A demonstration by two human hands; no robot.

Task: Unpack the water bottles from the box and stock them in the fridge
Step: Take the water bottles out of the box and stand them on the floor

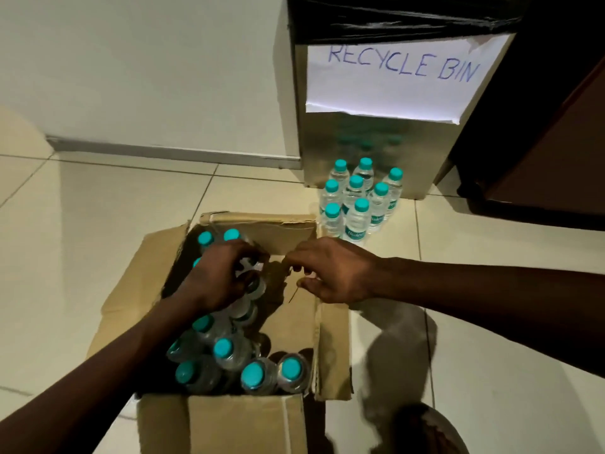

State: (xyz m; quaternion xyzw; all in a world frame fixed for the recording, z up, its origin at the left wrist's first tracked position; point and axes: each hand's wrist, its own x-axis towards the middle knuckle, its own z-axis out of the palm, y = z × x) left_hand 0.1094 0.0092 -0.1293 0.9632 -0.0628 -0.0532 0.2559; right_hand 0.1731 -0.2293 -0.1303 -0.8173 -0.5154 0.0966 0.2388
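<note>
I'm still unpacking: my left hand (219, 276) grips bottles (248, 283) inside the box (222, 421); my right hand (330, 273) curls at its right rim, grip unclear. Eight bottles (357, 198) stand far right. Next: lift straight up.

Office-like pantry corner: tiled floor (98, 198), labelled recycle bin (376, 152).

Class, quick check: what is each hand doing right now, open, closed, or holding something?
Left hand: fingers curled round a bottle inside the box.
Right hand: fingers curled over the box; whether it holds anything cannot be told.
</note>
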